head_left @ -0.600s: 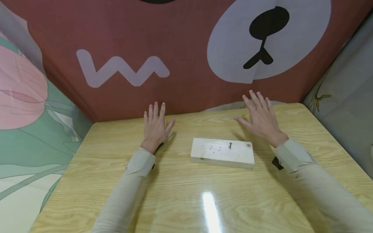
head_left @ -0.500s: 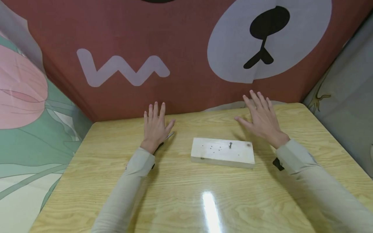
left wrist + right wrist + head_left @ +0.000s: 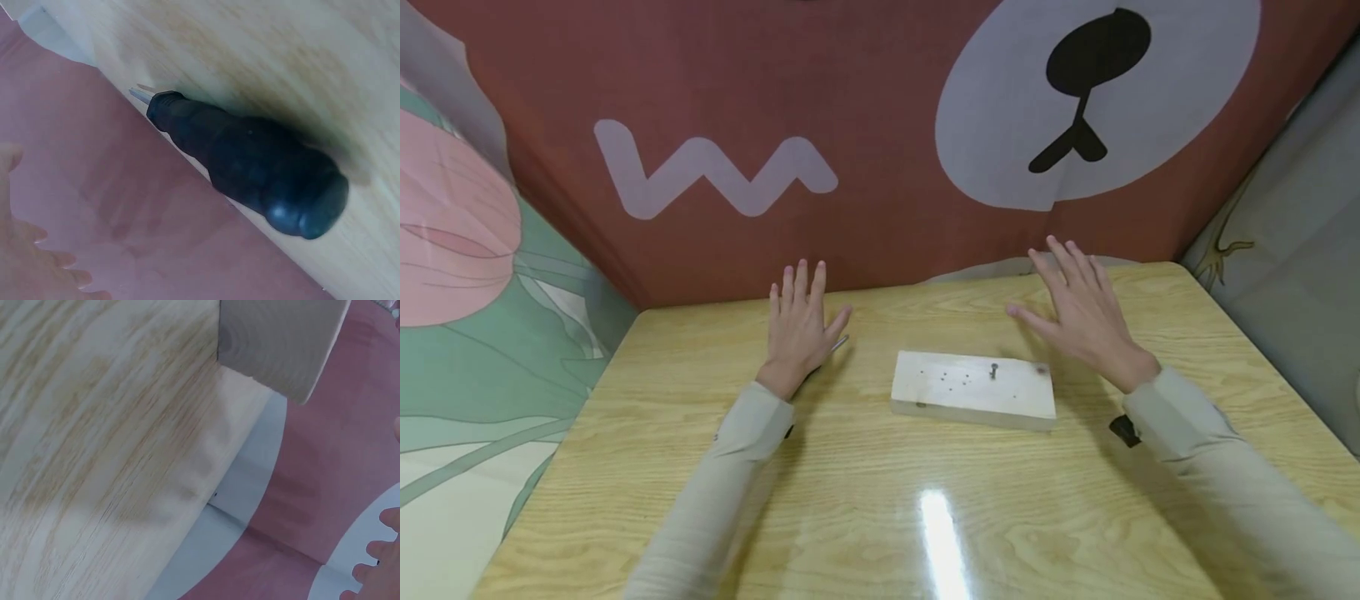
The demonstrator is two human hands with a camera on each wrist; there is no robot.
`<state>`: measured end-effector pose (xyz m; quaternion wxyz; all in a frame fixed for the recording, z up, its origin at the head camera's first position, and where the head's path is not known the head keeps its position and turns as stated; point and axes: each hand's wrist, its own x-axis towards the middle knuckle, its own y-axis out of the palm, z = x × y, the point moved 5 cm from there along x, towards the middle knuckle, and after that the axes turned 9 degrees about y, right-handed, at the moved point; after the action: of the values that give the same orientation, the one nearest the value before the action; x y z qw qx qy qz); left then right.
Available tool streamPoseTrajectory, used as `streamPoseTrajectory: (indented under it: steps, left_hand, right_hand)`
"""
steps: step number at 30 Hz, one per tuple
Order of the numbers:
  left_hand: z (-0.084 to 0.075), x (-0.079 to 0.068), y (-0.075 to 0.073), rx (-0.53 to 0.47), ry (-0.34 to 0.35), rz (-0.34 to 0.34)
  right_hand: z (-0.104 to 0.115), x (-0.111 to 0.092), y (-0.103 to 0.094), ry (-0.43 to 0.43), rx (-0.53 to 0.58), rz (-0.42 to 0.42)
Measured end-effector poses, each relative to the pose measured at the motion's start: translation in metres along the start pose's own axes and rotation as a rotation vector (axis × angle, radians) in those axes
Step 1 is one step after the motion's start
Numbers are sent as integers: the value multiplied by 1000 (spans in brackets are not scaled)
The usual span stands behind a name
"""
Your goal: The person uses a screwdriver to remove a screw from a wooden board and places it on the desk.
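Observation:
My left hand hovers over the left side of the table with fingers straight and spread, holding nothing. Beneath it lies a screwdriver with a thick black handle; in the head view its metal shaft pokes out beside the thumb and the hand hides most of the handle. To the right, a pale wooden block rests flat, with several small holes in its top. One screw stands up from it near the right end. Beyond that end, my right hand is held above the table, fingers extended, nothing in it.
The wood-grain table runs back to a red-brown cloth printed with a cartoon animal's muzzle. Patterned cloths also hang at the left and right. A dark wrist-camera piece shows under the right sleeve.
My right hand has shifted slightly to the right and nearer to me. The left hand stays almost in place, and the head view has tilted down a little. The block and screwdriver lie as before.

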<state>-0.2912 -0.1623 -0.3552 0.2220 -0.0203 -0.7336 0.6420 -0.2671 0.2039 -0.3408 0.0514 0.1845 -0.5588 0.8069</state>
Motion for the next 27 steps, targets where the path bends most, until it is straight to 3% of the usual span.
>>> streamPoseTrajectory:
  steps: [9,17,27]
  left_hand:
    - [-2,-8,-5,-44,30,-30]
    - [-2,-17,-6,-79,30,6]
    - [1,-25,-7,-77,35,4]
  right_hand:
    - [8,-9,-3,-31,24,2]
    - [11,-20,-8,-24,67,11]
    - [13,-34,-11,-29,108,9]
